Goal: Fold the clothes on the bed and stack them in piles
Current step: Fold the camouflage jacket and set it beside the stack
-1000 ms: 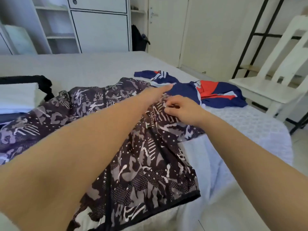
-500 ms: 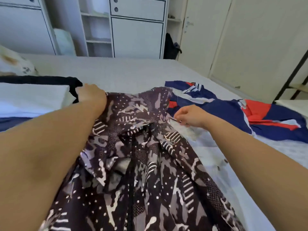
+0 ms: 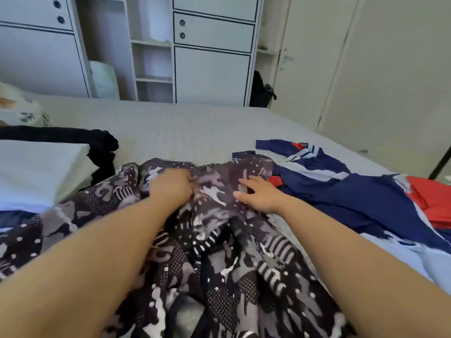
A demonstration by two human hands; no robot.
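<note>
Beside navy jacket [image 3: 341, 191] — left hand [image 3: 172, 189] grips camo jacket [image 3: 219, 264]; right hand [image 3: 258, 193] spread flat.

No lettering, label, brand or number can be read anywhere: the marks on the dark patterned camouflage-print garment [image 3: 219, 264] are only blurred white shapes and stripes.

Patterned garment [image 3: 219, 276] lay on bed [image 3: 185, 128], nearest wearer, spread toward near edge. Left hand [image 3: 172, 186] and right hand [image 3: 260, 195] sat on its far end, left beside right. Second garment [image 3: 341, 198] lay right of it, touching. Folded pile [image 3: 36, 172] sat left. Pillow [image 3: 17, 108] far left. Cupboards [image 3: 210, 52] stood behind bed.
</note>
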